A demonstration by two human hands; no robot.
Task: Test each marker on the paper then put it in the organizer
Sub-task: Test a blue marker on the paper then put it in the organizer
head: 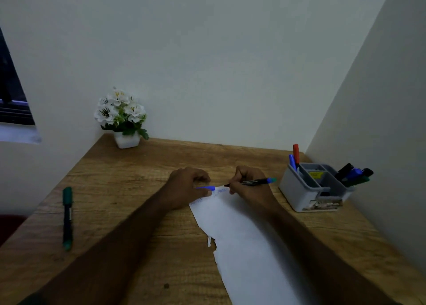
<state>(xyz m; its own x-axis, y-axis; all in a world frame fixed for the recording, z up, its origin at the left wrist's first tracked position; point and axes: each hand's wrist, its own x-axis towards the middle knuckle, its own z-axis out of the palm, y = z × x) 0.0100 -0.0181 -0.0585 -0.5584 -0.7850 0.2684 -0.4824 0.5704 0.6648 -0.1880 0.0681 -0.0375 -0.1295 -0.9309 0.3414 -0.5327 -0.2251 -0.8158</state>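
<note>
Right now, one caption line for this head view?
Right hand tests a blue marker on paper; left hand holds its cap.

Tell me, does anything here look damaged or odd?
Yes: the paper has a torn, ragged left edge with a small flap sticking out about halfway down. A green marker also lies alone at the desk's far left, away from the organizer.

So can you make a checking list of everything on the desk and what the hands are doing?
Surface: wooden desk, in a wall corner.
Job's things: paper with a torn left edge; blue marker tip on paper; blue cap; green marker lying far left; organizer holding several markers.
Clutter: flower pot.
Hands: right hand grips the blue marker; left hand pinches the cap.
Cables: nothing seen.
Surroundings: white walls, window left.
</note>
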